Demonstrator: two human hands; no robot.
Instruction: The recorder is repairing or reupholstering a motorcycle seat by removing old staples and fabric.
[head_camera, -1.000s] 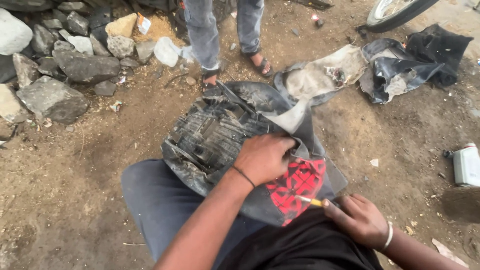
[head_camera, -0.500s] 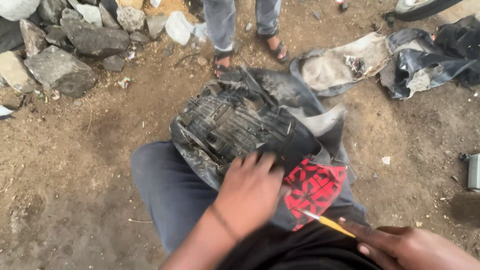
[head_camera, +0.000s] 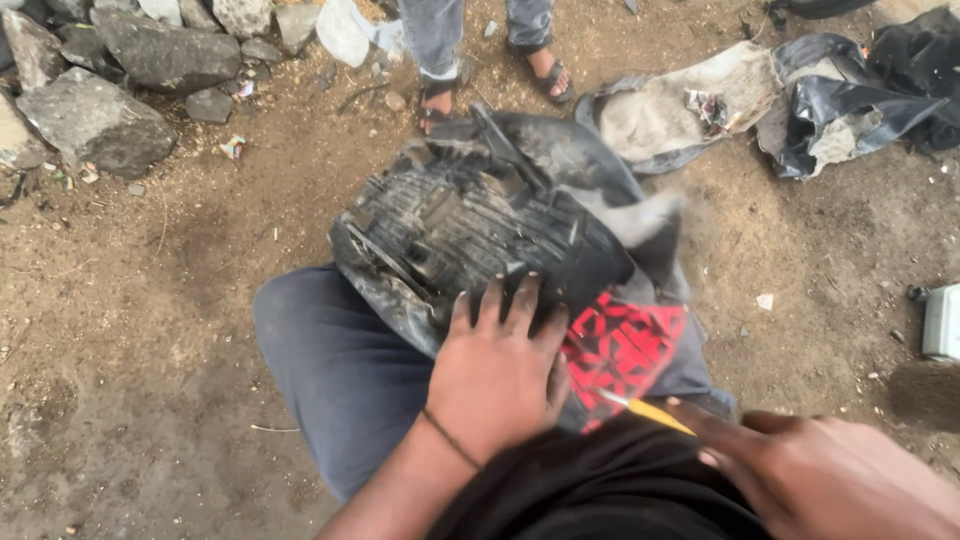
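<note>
Seat base pinned on the lap

Seat base (head_camera: 470, 225), black, ribbed and grimy, lies underside up across the person's left thigh (head_camera: 335, 365), its far end reaching out over the dirt ground (head_camera: 150, 300) toward the top edge of the view. A red and black patterned cover (head_camera: 622, 345) wraps its near right corner, and grey cover material hangs off its right edge.

The left hand (head_camera: 497, 375) lies flat on the near edge of the seat base, fingers spread and pressing down on the ribbed plastic, gripping nothing; a thin dark band circles its wrist. The right hand (head_camera: 830, 475) sits at the bottom right corner of the view, just beside the near right corner of the seat base and apart from it, fingers closed around a yellow-handled tool (head_camera: 645, 410). The tool's tip points at the red patterned cover, close to the left hand's thumb side; whether it touches the cover cannot be told.

Beyond the far end of the seat base stand another person's sandalled feet (head_camera: 495, 80). Grey rocks (head_camera: 110, 90) pile at the top left corner of the ground, and torn black and grey seat covers (head_camera: 790, 100) lie at the top right.
</note>
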